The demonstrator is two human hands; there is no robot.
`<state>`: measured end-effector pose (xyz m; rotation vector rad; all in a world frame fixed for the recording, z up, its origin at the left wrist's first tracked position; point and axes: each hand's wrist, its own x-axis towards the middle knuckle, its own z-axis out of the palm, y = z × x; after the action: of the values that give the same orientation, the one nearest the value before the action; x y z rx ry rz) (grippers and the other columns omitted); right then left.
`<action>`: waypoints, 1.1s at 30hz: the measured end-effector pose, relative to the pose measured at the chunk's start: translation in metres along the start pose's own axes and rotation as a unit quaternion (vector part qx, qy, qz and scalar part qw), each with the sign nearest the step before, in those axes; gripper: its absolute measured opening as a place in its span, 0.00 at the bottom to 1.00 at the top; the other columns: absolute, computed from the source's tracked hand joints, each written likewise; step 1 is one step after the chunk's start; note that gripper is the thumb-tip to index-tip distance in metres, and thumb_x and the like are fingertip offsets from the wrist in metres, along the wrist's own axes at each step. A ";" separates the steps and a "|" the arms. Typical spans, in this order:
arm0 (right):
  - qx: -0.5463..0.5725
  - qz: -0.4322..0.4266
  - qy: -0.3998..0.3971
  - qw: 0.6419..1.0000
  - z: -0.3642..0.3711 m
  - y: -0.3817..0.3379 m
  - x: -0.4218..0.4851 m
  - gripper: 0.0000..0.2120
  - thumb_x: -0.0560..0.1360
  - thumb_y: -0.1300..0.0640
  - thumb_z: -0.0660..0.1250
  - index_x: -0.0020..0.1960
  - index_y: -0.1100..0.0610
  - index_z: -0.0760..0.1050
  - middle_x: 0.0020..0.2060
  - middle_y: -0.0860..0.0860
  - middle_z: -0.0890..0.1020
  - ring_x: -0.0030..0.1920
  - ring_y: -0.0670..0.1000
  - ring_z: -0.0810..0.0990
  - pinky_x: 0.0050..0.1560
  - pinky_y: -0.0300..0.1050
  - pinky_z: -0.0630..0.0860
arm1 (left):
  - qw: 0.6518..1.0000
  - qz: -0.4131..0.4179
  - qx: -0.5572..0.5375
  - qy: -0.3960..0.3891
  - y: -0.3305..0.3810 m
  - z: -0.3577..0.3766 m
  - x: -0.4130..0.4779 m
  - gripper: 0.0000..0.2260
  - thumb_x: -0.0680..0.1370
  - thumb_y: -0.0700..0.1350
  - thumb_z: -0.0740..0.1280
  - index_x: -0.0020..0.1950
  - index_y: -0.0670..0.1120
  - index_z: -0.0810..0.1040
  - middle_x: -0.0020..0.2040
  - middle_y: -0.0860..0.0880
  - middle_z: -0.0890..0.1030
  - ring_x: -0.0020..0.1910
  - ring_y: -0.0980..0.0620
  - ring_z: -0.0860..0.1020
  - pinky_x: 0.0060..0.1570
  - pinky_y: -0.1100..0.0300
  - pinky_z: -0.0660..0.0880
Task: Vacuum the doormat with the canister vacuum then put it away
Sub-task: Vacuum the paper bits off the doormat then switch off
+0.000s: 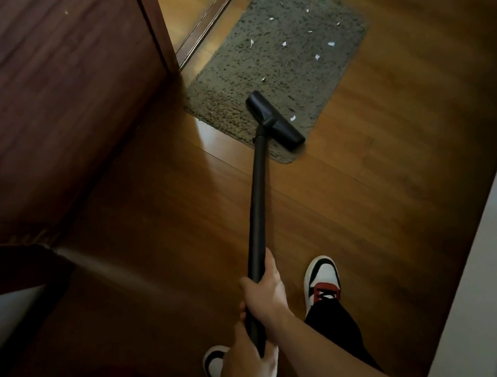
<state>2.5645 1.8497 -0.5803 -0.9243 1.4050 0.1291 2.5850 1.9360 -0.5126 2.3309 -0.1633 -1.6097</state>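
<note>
the right hand and, just behind it, the left hand both grip the black wand, which runs straight away from them to the vacuum head on the doormat's near corner, paper scraps lying beyond.

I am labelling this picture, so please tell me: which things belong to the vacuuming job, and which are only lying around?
Job: doormat, paper scraps, floor head, vacuum wand, right hand and left hand gripping it.
Not the job: door, wood floor, sneakers.
</note>
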 end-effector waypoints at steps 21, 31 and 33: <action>0.009 -0.017 0.045 0.999 -0.112 -0.095 0.092 0.34 0.81 0.63 0.64 0.79 0.41 0.55 0.44 0.57 0.79 0.29 0.50 0.77 0.30 0.45 0.78 | 0.999 0.008 0.013 -0.029 0.138 0.056 0.067 0.20 0.81 0.57 0.60 0.71 0.54 0.62 0.43 0.48 0.82 0.24 0.52 0.80 0.25 0.59 0.79; 0.027 -0.004 0.048 0.998 -0.109 -0.106 0.093 0.36 0.80 0.64 0.64 0.79 0.40 0.54 0.42 0.56 0.77 0.28 0.50 0.75 0.29 0.45 0.77 | 0.998 0.015 0.054 -0.023 0.147 0.047 0.072 0.21 0.81 0.56 0.61 0.72 0.52 0.62 0.44 0.49 0.80 0.30 0.51 0.82 0.26 0.58 0.80; 0.028 0.000 0.053 0.998 -0.096 -0.100 0.088 0.37 0.80 0.64 0.64 0.80 0.40 0.52 0.42 0.56 0.78 0.28 0.50 0.76 0.29 0.45 0.78 | 0.998 0.016 0.060 -0.024 0.135 0.038 0.068 0.21 0.81 0.56 0.60 0.71 0.52 0.62 0.44 0.49 0.80 0.30 0.50 0.83 0.27 0.56 0.81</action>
<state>2.5673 1.6874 -0.5993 -0.8950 1.4985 0.0403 2.5850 1.7833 -0.5444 2.3657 -0.3142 -1.6855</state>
